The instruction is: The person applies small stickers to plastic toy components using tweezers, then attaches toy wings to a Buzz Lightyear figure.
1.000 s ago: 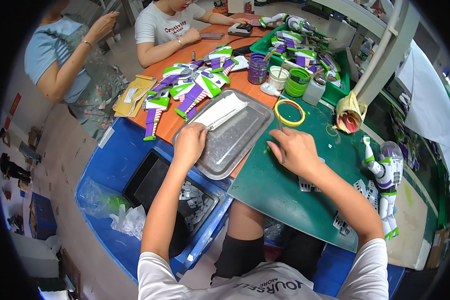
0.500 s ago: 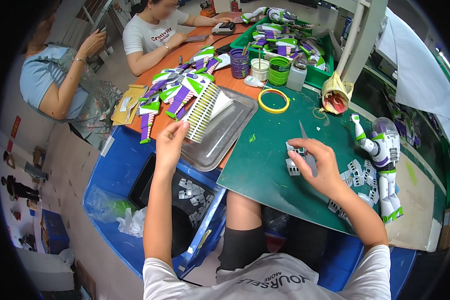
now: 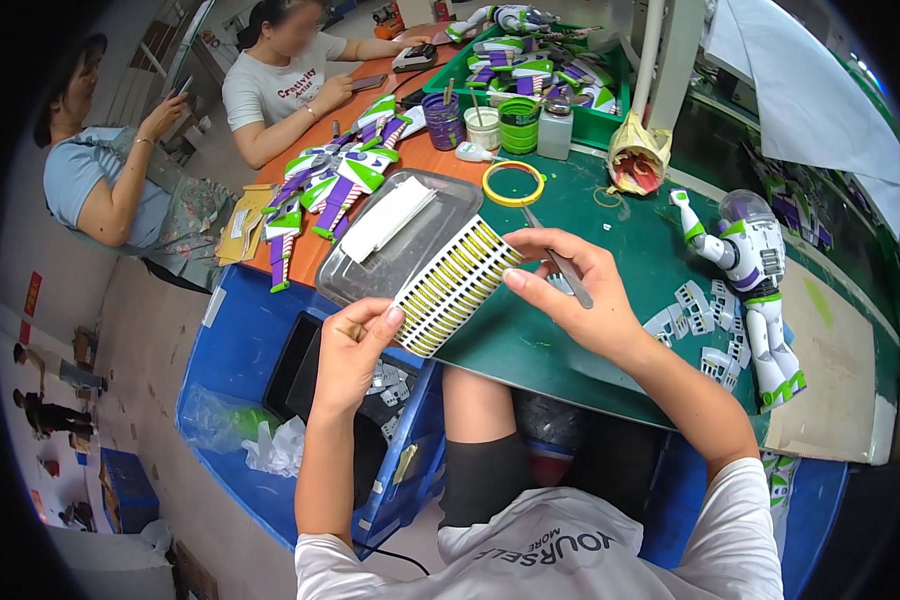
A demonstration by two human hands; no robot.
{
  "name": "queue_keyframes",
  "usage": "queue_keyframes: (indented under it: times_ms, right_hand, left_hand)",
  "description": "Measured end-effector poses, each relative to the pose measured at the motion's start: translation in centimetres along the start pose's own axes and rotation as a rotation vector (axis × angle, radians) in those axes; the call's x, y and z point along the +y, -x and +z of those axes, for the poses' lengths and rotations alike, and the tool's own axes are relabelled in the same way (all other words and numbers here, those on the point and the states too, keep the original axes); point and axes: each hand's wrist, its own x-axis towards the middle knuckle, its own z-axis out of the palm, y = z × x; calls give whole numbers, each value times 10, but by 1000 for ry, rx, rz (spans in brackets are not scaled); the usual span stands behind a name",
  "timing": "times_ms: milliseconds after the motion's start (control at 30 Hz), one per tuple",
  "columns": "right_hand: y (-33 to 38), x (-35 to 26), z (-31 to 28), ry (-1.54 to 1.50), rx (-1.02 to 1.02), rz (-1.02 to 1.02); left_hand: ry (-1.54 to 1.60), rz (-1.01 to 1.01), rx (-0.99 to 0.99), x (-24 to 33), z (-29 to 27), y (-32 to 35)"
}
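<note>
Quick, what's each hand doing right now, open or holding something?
Left hand: closed, pinching one end of the white slotted sheet.
Right hand: holding tweezers, its thumb at the sheet's other end.

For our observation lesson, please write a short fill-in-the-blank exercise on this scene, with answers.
The left hand and right hand hold a slotted sheet; the tweezers are in the ____ hand.
The tape ring is coloured ____.
The metal tray lies to the tape ring's ____.
Answers: right; yellow; left.
</note>
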Motion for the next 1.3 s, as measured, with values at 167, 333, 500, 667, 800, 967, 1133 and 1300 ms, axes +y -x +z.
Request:
queue_keyframes:
  times_ms: [167, 333, 500, 667, 800, 967, 1133, 1300]
  right_hand:
    - [9, -5, -11, 20, -139, 117]
    - [47, 0, -6, -213, 203, 151]
    - [109, 7, 3, -116, 292, 283]
    - [132, 24, -3, 156, 60, 113]
    - [124, 38, -30, 569, 194, -140]
    - [124, 47, -66, 687, 327, 16]
    - [71, 45, -68, 964, 121, -295]
    - [20, 78, -60, 1052, -4, -246]
  left_hand:
    - [-74, -35, -92, 3, 17, 6]
    - [505, -78, -131, -18, 53, 16]
    - [776, -180, -54, -46, 86, 33]
    - [844, -242, 66, -59, 99, 37]
    - [507, -85, 141, -57, 97, 39]
    - [441, -77, 109, -52, 97, 45]
    - [439, -103, 32, -62, 104, 49]
    - [507, -180, 21, -65, 107, 56]
